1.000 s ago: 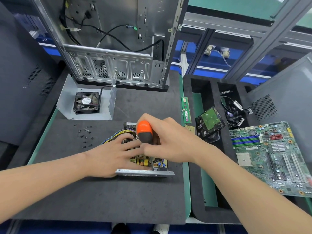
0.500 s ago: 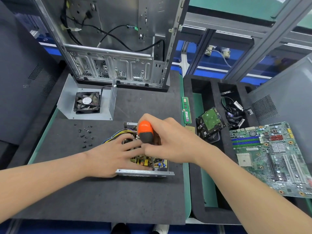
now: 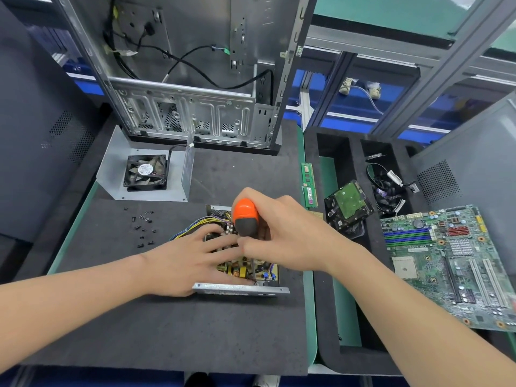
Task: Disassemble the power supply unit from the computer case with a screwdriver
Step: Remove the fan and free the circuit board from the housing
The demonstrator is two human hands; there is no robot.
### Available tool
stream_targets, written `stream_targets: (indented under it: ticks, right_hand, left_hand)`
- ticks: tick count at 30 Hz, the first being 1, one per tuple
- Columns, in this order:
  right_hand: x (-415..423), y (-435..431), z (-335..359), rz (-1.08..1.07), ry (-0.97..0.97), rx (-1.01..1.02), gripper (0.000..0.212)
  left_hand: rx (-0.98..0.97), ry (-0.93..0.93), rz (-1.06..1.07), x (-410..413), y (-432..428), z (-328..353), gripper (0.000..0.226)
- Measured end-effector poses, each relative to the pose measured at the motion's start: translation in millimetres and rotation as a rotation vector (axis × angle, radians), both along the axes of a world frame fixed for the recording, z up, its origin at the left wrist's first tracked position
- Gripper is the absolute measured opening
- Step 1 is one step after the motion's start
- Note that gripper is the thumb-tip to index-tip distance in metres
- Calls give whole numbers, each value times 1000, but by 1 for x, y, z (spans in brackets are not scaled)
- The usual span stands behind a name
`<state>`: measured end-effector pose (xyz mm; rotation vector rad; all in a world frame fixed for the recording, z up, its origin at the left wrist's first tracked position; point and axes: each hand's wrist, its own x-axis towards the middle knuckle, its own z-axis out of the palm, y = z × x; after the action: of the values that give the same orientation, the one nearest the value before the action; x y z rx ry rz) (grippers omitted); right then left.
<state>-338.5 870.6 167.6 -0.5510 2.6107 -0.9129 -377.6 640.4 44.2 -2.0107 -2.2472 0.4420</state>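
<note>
The power supply unit (image 3: 243,289) is already out of the computer case (image 3: 190,113), which stands upright at the far side of the dark mat (image 3: 167,331); the unit lies open near the middle of the mat with its circuit board showing. The step in hand looks like undoing a screw at the board's near right corner, just behind the unit's near metal wall. The left hand (image 3: 190,261) lies flat on the unit with fingers nearly straight, pressing it down and gripping nothing. The right hand (image 3: 290,241) is curled round the one screwdriver (image 3: 245,219), whose tip sits at that corner. The next move probably calls for steady downward pressure while turning, then lifting the screw clear. To the left lie about a dozen loose screws (image 3: 143,227) and, farther off, one fan (image 3: 146,173) in a metal cover. To the right are one hard drive (image 3: 349,205), one motherboard (image 3: 446,261) and a tangle of cables (image 3: 388,188) too knotted to count
</note>
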Motion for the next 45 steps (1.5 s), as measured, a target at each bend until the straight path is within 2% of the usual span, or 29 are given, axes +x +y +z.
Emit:
stream_targets:
  ticks: [8,14,16,17,18,20,22,28,34,38,41,45]
  right_hand:
    - [3,-1,2,1,-7,-4,28]
    - [3,0,8,-23,14,-42,28]
    - [2,0,12,-31,26,-62,28]
    - [1,0,14,-35,30,-79,28]
    - [1,0,17,-38,33,-98,28]
    - [-1,-1,22,-45,39,-124,28]
    - [-3,-3,28,-52,53,-150,27]
    - [-7,-10,47,-63,125,-149,28]
    - [-11,-22,58,-49,173,-159,27]
    - [-13,-28,61,-47,184,-163,28]
    - [-15,-34,63,-42,192,-163,28]
    - [-17,-41,64,-30,213,-152,27]
  left_hand:
    - [13,-41,22,1,0,2,89]
    - [100,-231,34,1,-2,11,81]
    - [246,-381,28,0,-4,12,49]
    - [333,-484,51,0,-4,13,27]
    - [396,-582,113,2,-5,12,14]
    - [465,-730,302,6,-6,12,16]
    - [515,-773,436,11,-6,11,21]
    - [672,-828,519,19,0,21,29]
    - [721,-961,718,19,1,28,26]
    - [754,-1002,787,19,1,27,32]
    - [771,-1015,811,20,-1,27,26]
    - [745,-940,837,18,-8,29,15]
